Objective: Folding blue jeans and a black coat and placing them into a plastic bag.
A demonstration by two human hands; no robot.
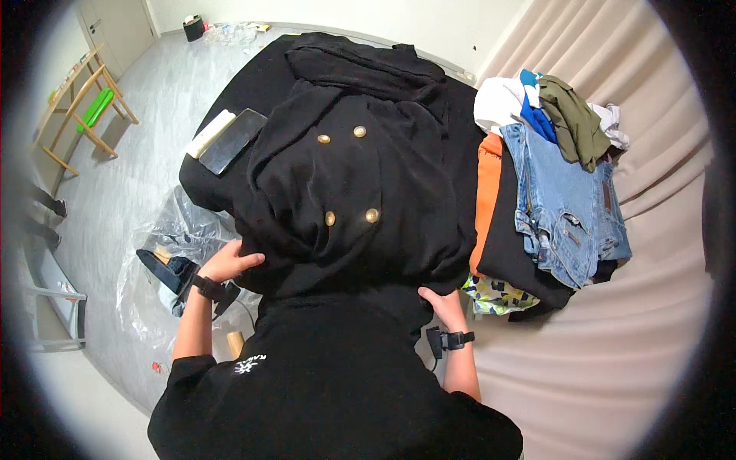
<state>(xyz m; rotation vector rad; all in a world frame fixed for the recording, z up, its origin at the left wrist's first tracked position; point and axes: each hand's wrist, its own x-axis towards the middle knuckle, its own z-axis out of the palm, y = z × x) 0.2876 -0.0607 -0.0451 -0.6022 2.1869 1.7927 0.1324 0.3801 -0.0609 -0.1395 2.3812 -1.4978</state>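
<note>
A black garment (349, 180) with gold buttons lies spread over a black-covered surface in front of me, its upper part bunched at the far end. My left hand (228, 262) is at its near left edge, the thumb on the cloth and the fingers partly hidden. At the near right edge, my right hand (445, 308) pinches the cloth with its thumb on top; its other fingers are tucked out of sight. Both wrists wear black straps with small devices.
Folded clothes are piled on the right, with blue jeans (571, 207), an olive garment (571, 119) and an orange one (487, 195). A phone-like dark slab (232, 142) and a white object (210, 134) lie at the far left. Clear plastic (180, 222) covers the floor, left.
</note>
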